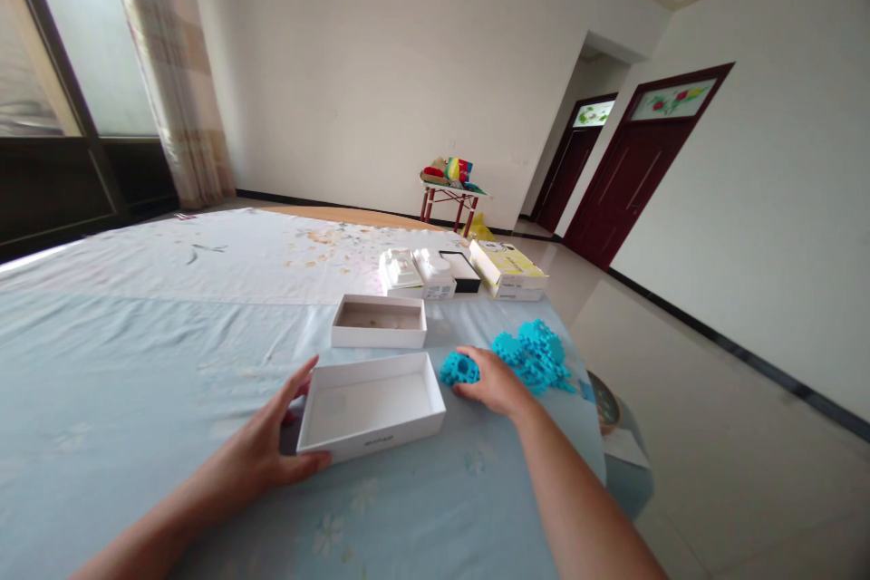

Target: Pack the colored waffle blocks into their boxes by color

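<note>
My left hand (272, 444) grips the left end of an open white box tray (371, 408) on the pale blue bedsheet, thumb at its near edge and fingers along its side. My right hand (493, 381) rests just right of the tray with its fingers closed on a turquoise toy piece (459, 369). A heap of more turquoise pieces (534, 355) lies right behind that hand.
A second white box tray (379, 322) sits farther back. Behind it lie white plastic inserts (414, 272), a black-topped box (462, 270) and a yellow box (507, 267). The bed edge (591, 435) drops off at right to a tiled floor. A small red table (449, 199) stands by the wall.
</note>
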### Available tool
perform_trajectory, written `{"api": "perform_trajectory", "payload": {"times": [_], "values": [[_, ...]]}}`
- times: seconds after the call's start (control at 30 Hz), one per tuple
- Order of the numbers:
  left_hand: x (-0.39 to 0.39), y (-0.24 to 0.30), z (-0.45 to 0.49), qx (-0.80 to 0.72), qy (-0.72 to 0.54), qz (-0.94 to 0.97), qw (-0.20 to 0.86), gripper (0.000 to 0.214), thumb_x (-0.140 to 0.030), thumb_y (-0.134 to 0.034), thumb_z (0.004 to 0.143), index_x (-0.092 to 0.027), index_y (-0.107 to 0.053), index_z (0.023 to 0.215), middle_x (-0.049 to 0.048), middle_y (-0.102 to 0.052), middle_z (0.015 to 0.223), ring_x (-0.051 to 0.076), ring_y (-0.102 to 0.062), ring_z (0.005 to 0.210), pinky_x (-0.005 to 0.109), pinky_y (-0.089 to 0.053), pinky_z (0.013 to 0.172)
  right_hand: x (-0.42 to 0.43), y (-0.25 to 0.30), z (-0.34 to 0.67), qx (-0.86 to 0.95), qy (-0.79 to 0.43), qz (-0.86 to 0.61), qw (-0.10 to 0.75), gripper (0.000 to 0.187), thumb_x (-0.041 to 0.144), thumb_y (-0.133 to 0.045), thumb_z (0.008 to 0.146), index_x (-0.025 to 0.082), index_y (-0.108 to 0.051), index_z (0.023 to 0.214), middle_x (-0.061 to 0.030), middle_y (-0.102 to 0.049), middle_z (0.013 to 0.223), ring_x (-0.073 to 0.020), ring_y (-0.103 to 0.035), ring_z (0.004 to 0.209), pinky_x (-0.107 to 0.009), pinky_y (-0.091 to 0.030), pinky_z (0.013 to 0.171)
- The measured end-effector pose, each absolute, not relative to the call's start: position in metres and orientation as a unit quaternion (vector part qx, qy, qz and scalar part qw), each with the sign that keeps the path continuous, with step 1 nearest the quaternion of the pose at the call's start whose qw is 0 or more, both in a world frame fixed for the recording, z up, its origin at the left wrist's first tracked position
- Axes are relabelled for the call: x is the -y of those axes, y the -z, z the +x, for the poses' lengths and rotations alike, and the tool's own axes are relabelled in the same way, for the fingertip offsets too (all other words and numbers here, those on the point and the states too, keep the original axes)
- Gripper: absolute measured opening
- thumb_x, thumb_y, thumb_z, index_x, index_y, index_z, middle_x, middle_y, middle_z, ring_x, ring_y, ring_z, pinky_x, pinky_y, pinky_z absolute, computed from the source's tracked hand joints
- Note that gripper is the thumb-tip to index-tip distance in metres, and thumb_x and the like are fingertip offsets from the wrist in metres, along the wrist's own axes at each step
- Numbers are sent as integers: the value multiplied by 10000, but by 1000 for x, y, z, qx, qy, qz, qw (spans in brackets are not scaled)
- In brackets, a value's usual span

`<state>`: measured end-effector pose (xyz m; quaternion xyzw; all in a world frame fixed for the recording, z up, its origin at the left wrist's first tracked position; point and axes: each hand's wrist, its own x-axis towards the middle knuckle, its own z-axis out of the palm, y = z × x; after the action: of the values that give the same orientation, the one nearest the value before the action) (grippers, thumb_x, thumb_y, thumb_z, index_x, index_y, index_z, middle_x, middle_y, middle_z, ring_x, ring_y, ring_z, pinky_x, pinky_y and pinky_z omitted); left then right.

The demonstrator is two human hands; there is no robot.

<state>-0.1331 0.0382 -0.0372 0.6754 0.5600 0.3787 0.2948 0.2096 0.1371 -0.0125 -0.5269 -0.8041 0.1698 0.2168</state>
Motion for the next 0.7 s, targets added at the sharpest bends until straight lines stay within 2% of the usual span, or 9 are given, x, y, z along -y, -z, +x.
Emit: {"api": "perform_trajectory", "payload": {"times": [0.1,0.23,0.3,0.37,0.5,0.6,0.7], "values": [[-37,34,-131,-565,-377,676,285,968,-330,-698,595,-288,-151,1392,108,-526,1225,246,-617,929,379,-472,840,-137,9,209,800,-170,-527,230,604,310,-679,616,163,-528,1182,-113,-568,1168,-256,-505,1089,-367,-371,938],[-34,30,-131,-545,-358,685,324,971,-325,-673,644,-280,-68,1402,137,-439,1306,245,-581,1006,394,-443,881,-127,-19,200,788,-186,-503,303,608,369,-648,665,190,-482,1221,-92,-545,1200,-241,-493,1105,-375,-370,943],[-33,29,-132,-537,-358,687,334,978,-322,-673,651,-286,-47,1403,145,-412,1326,253,-565,1037,401,-433,895,-119,-38,187,805,-204,-461,314,633,394,-645,674,211,-451,1248,-76,-533,1214,-226,-491,1109,-363,-373,941],[-33,31,-132,-530,-362,693,328,994,-312,-684,638,-292,-51,1404,144,-426,1315,269,-555,1052,411,-433,896,-112,-56,167,841,-225,-403,283,672,398,-672,648,222,-445,1256,-67,-531,1213,-221,-495,1105,-346,-376,937],[-33,35,-133,-520,-378,702,307,1020,-270,-704,600,-295,-79,1407,133,-431,1323,294,-536,1078,408,-438,891,-107,-66,121,912,-242,-289,163,698,414,-703,598,216,-485,1231,-66,-547,1201,-219,-502,1098,-302,-387,917],[-32,36,-134,-515,-372,711,302,1033,-249,-705,599,-299,-63,1407,130,-420,1337,298,-518,1102,407,-434,897,-113,-57,94,932,-239,-261,79,701,415,-699,585,211,-494,1224,-70,-585,1151,-219,-556,1018,-278,-430,844],[-31,36,-133,-515,-369,718,288,1037,-238,-699,601,-305,-48,1406,127,-431,1326,304,-507,1113,418,-437,892,-119,-47,80,936,-232,-260,38,701,439,-679,592,218,-486,1229,-66,-595,1139,-217,-576,978,-265,-447,799]]}}
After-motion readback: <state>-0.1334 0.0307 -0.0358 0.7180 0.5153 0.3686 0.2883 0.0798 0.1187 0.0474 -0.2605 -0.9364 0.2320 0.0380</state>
